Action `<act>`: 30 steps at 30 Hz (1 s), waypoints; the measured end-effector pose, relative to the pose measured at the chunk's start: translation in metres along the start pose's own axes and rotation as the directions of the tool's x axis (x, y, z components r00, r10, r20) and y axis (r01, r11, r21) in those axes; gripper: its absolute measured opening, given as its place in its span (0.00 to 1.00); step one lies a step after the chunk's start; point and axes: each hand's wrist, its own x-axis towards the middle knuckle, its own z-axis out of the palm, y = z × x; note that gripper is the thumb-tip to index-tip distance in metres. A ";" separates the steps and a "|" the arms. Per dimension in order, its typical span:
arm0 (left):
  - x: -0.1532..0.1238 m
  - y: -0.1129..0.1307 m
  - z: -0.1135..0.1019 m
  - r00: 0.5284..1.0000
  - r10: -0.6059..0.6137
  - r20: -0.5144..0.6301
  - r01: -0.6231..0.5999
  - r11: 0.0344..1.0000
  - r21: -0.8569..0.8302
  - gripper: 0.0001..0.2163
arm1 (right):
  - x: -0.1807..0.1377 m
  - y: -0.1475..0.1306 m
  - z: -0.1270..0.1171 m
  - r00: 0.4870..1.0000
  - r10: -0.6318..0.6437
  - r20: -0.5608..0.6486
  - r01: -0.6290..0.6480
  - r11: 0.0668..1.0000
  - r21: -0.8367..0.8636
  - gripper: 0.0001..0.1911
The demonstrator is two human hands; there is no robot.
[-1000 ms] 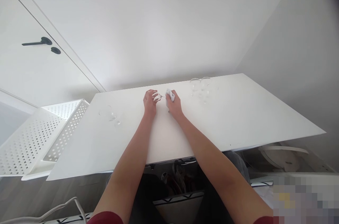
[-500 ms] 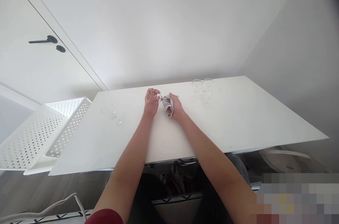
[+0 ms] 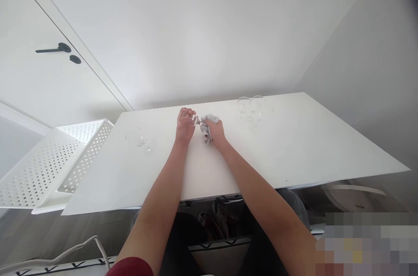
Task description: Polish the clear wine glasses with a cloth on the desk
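Note:
My left hand (image 3: pixel 185 126) is wrapped around the bowl of a clear stemmed glass (image 3: pixel 196 121), held tilted above the middle of the white table. My right hand (image 3: pixel 218 131) grips a light grey cloth (image 3: pixel 206 133), which is bunched around the glass's stem end. The base of the glass is hidden by the cloth and fingers. To the left, a clear stemmed glass (image 3: pixel 141 140) rests on the table. Two or more similar glasses (image 3: pixel 252 109) stand close together at the back right; their outlines are faint.
The white table (image 3: pixel 294 145) stands against a pale wall. Left of it is a white perforated rack (image 3: pixel 42 171), below a door with a dark handle (image 3: pixel 54 49). A curved white chair part (image 3: pixel 355 189) is under the right edge. Shoes (image 3: pixel 217 221) lie beneath the table.
My right hand has turned over the cloth, so its back shows more and the cloth's folds sit differently. My left hand has barely shifted to the left, still holding the glass.

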 end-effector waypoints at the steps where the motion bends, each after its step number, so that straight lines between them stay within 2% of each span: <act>1: 0.000 0.000 0.002 1.000 -0.007 -0.022 0.007 1.000 0.012 0.16 | -0.002 0.001 0.001 0.983 -0.176 -0.051 0.171 0.981 -0.097 0.09; 3: -0.001 0.000 0.006 0.998 -0.014 -0.063 0.015 1.000 0.010 0.15 | -0.005 0.004 0.000 0.878 -0.477 -0.027 0.450 0.845 -0.290 0.09; 5: -0.002 0.000 0.008 0.996 -0.015 -0.088 0.013 1.000 -0.017 0.14 | -0.008 0.006 0.000 0.782 -0.620 0.069 0.589 0.698 -0.408 0.10; 6: -0.002 0.001 0.007 0.996 -0.012 -0.090 0.009 0.999 -0.032 0.14 | -0.009 0.007 0.000 0.761 -0.640 0.105 0.614 0.660 -0.432 0.10; 7: -0.002 0.001 0.006 0.996 -0.009 -0.086 0.005 0.999 -0.043 0.14 | -0.010 0.009 0.000 0.767 -0.631 0.120 0.611 0.660 -0.437 0.11; 8: -0.002 0.002 0.005 0.997 -0.003 -0.075 0.000 0.999 -0.048 0.15 | -0.010 0.011 0.001 0.799 -0.592 0.107 0.577 0.703 -0.416 0.11; 9: -0.003 0.003 0.004 0.998 0.002 -0.057 -0.005 0.999 -0.045 0.16 | -0.010 0.012 0.003 0.852 -0.519 0.073 0.507 0.781 -0.366 0.12; 11: -0.002 0.005 0.002 1.000 0.009 -0.008 -0.009 1.000 -0.021 0.18 | -0.006 0.012 0.004 0.967 -0.253 0.026 0.253 0.950 -0.181 0.12; 12: -0.002 0.006 0.001 1.000 0.006 0.015 -0.006 1.000 -0.009 0.19 | -0.004 0.011 0.005 0.995 -0.090 0.044 0.093 0.993 -0.078 0.12; 13: -0.002 0.006 0.001 0.999 -0.001 0.033 0.001 1.000 0.000 0.20 | -0.001 0.010 0.004 0.994 0.055 0.090 -0.055 0.998 -0.003 0.11; 14: -0.002 0.006 0.002 0.999 -0.007 0.042 0.007 1.000 0.002 0.21 | 0.001 0.008 0.004 0.981 0.146 0.126 -0.150 0.988 0.028 0.11; 15: -0.002 0.005 0.002 0.999 -0.010 0.042 0.010 1.000 0.000 0.21 | 0.003 0.006 0.002 0.974 0.181 0.134 -0.186 0.982 0.031 0.11; 17: -0.001 0.002 0.004 1.000 -0.001 0.030 0.002 1.000 -0.012 0.20 | 0.005 0.004 0.000 0.991 0.123 0.058 -0.124 0.992 0.006 0.11; 19: -0.001 -0.001 0.006 1.000 0.012 -0.004 -0.012 1.000 -0.024 0.17 | 0.004 0.004 -0.003 0.993 -0.115 -0.039 0.110 0.987 -0.114 0.10; 20: -0.001 -0.002 0.006 0.999 0.011 -0.033 -0.012 0.999 -0.031 0.16 | 0.003 0.005 -0.004 0.962 -0.270 -0.045 0.254 0.943 -0.213 0.09; 21: -0.001 -0.003 0.006 0.998 0.006 -0.069 -0.009 0.999 -0.039 0.14 | 0.001 0.007 -0.005 0.909 -0.416 -0.006 0.392 0.862 -0.321 0.08; 22: -0.001 -0.004 0.005 0.994 -0.002 -0.105 -0.003 0.999 -0.048 0.12 | 0.000 0.009 -0.005 0.843 -0.534 0.062 0.508 0.752 -0.420 0.07; 23: -0.002 -0.004 0.004 0.991 -0.008 -0.135 0.001 0.998 -0.058 0.11 | -0.001 0.011 -0.005 0.787 -0.600 0.142 0.584 0.651 -0.486 0.06; 24: -0.002 -0.004 0.003 0.988 -0.013 -0.154 0.003 0.998 -0.065 0.11 | -0.002 0.012 -0.004 0.766 -0.610 0.204 0.615 0.600 -0.512 0.05; 25: -0.002 -0.003 0.002 0.987 -0.018 -0.161 0.006 0.997 -0.070 0.10 | -0.003 0.013 -0.003 0.774 -0.589 0.235 0.614 0.603 -0.509 0.06; 26: -0.002 -0.002 0.000 0.987 -0.020 -0.158 0.008 0.997 -0.074 0.10 | -0.003 0.013 -0.002 0.807 -0.543 0.233 0.581 0.657 -0.480 0.08; 27: -0.002 -0.001 -0.001 0.989 -0.021 -0.144 0.010 0.997 -0.076 0.10 | -0.003 0.012 0.000 0.858 -0.473 0.202 0.512 0.749 -0.420 0.10; 29: -0.003 0.000 -0.002 0.995 -0.009 -0.099 0.002 0.998 -0.069 0.11 | -0.003 0.008 0.001 0.963 -0.234 0.134 0.259 0.941 -0.217 0.12; 30: -0.003 0.001 -0.002 0.998 0.001 -0.070 -0.006 0.998 -0.061 0.13 | -0.002 0.006 0.000 0.986 -0.077 0.147 0.093 0.990 -0.102 0.12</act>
